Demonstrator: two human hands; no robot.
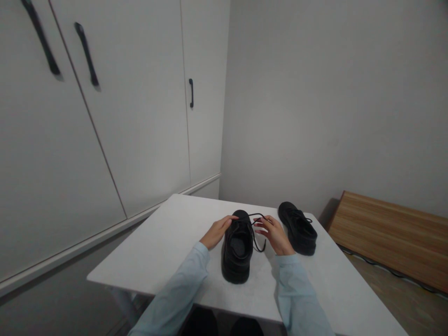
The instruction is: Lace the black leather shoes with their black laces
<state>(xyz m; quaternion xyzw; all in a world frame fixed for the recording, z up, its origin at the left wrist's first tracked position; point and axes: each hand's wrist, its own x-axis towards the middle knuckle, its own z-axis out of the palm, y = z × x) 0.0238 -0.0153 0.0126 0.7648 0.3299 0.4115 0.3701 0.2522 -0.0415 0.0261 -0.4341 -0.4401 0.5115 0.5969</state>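
Observation:
A black lace-up shoe [236,268] stands upright on the white table [161,242], with its toe pointing away from me and its opening towards me. My left hand [219,231] is at its left side, fingertips and thumb holding the shoe near the front of the lacing. To the right of the shoe, my right hand [276,235] holds a thin black shoelace [258,214] between thumb and fingers. The lace runs from the shoe's eyelets up to these fingertips. A loose lace end [262,248] hangs in a curve beside the shoe.
A second black shoe [304,235] with laces stands near the table's right edge. White cabinets with dark handles [191,93] rise on the left, a grey wall [315,102] behind. A wooden board [392,233] lies beyond the table at right.

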